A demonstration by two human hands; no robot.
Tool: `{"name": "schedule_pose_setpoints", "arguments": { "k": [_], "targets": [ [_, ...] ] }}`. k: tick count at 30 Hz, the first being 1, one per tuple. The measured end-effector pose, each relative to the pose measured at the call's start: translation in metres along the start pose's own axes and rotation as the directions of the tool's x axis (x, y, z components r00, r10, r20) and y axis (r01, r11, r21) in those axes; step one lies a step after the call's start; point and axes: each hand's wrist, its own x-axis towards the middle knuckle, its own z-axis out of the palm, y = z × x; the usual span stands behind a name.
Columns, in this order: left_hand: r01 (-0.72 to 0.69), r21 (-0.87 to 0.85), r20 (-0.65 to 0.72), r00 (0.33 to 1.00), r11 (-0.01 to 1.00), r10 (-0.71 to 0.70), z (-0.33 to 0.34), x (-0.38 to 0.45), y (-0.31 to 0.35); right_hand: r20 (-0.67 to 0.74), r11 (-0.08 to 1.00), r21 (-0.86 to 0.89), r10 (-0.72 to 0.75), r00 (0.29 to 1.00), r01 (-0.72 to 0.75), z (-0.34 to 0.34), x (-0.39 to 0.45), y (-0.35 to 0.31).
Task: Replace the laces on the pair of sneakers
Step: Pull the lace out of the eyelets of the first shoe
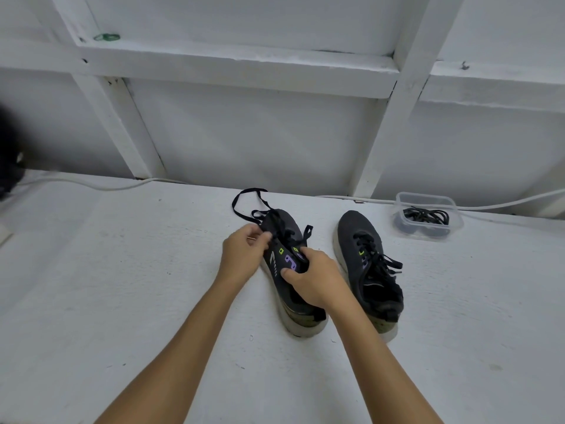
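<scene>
- The left hand (241, 255) pinches the black flat lace (244, 200) at the near dark grey knit sneaker (290, 270); the right hand (315, 280) grips its tongue side, steadying it on the white desk (122, 286).
- Step, likely: unthreading the old lace; next, pull it free eyelet by eyelet.
- Count: two sneakers, the other sneaker (367, 258) still laced; one clear plastic tub (428, 215) holding spare black laces (425, 215).

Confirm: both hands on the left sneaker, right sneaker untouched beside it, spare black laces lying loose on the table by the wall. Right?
Not quite. The head view shows the spare black laces inside a clear plastic container, not loose on the table. The rest holds: left hand and right hand on the left sneaker, right sneaker untouched.
</scene>
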Motion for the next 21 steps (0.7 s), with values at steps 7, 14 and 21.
{"name": "schedule_pose_setpoints", "arguments": {
  "k": [7,14,21],
  "targets": [
    [0.235,-0.316,-0.249,0.914,0.919,-0.319,-0.017,0.009,-0.008,0.007,1.0,-0.019,0.002,1.0,-0.002,0.002,0.001,0.002],
    [0.103,-0.021,0.193,0.976,0.994,-0.097,-0.003,-0.002,-0.006,0.001,0.999,-0.04,0.005,1.0,-0.005,0.001,0.002,0.001],
    [-0.047,0.12,0.096,0.995,0.992,0.035,0.005,-0.001,0.001,-0.003,0.999,-0.042,0.007,1.0,-0.007,0.001,0.001,0.0]
  ]
}}
